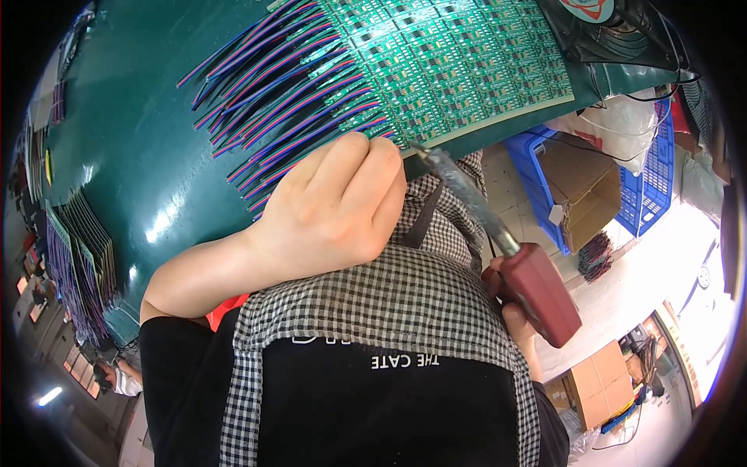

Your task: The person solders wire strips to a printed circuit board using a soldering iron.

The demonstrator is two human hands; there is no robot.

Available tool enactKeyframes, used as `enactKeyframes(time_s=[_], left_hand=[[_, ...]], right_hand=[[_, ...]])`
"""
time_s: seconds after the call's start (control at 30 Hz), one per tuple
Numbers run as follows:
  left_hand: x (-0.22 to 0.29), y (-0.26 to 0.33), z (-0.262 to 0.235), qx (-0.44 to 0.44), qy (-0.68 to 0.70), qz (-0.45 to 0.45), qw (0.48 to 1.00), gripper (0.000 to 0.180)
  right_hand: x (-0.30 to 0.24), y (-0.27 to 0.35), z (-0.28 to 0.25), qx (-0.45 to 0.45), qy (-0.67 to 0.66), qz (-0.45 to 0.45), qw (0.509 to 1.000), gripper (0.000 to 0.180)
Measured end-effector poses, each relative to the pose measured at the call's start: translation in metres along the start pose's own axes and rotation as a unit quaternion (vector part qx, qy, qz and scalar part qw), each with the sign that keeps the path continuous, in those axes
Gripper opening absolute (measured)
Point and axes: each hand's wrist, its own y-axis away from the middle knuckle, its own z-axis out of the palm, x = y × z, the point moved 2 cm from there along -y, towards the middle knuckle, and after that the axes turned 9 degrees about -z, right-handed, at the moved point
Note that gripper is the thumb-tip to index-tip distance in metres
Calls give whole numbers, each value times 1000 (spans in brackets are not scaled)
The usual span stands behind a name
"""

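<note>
A panel of green circuit boards (467, 62) lies on the dark green table, with rows of thin red, blue and black wires (292, 101) fanning out from its left side. My left hand (334, 198) is closed, knuckles up, at the panel's near left corner. Its fingertips are hidden, so whatever they pinch cannot be seen; wires run close beside it. In my right hand (511, 307) is a soldering iron (541, 294), gripped by its dark red handle. The iron's tip points up and left, at the panel's near edge just right of my left hand.
Stacked boards with wires (82, 261) sit at the table's left edge. A black device (615, 31) with cables stands at the far right. Beside the table are a blue crate (537, 187) holding a cardboard box (583, 206), and another carton (603, 381) on the floor.
</note>
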Motion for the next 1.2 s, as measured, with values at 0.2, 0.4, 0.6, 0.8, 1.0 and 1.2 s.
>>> enactKeyframes(time_s=[0.2, 0.4, 0.6, 0.8, 1.0, 1.2], left_hand=[[2, 1, -4, -36, -5, -9, 999, 10], [3, -3, -16, -68, -19, -9, 997, 18], [1, -9, -14, -65, -10, -8, 998, 24], [-3, -14, -28, -101, 39, -49, 993, 24], [-106, -67, -26, -102, 64, -229, 966, 21], [-164, -94, 43, -119, -22, -248, 961, 14]], right_hand=[[-16, -9, -5, -24, -47, 71, 996, 63], [-23, -45, -28, 250, -312, -122, 909, 57], [-19, -135, -74, 408, -158, -224, 871, 44], [-23, -178, -73, 421, -104, -181, 883, 38], [-11, -137, -75, 413, -168, -144, 883, 35], [-8, -103, -76, 430, -94, -134, 888, 38]])
